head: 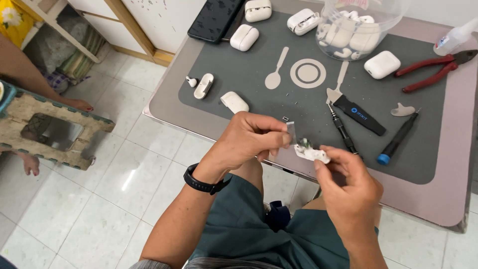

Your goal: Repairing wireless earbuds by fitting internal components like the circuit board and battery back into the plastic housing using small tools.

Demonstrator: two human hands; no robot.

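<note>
My left hand pinches a small thin metal tool between thumb and fingers, its tip at a small white earbud part. My right hand holds that white part from below, just over the table's near edge. A black band sits on my left wrist. The part's top looks opened, with dark bits showing inside.
On the grey mat lie several white earbud cases, a loose earbud, a black spatula tool, a screwdriver, a blue-tipped tool and red pliers. A clear tub holds more cases. Dark phone; stool on the floor.
</note>
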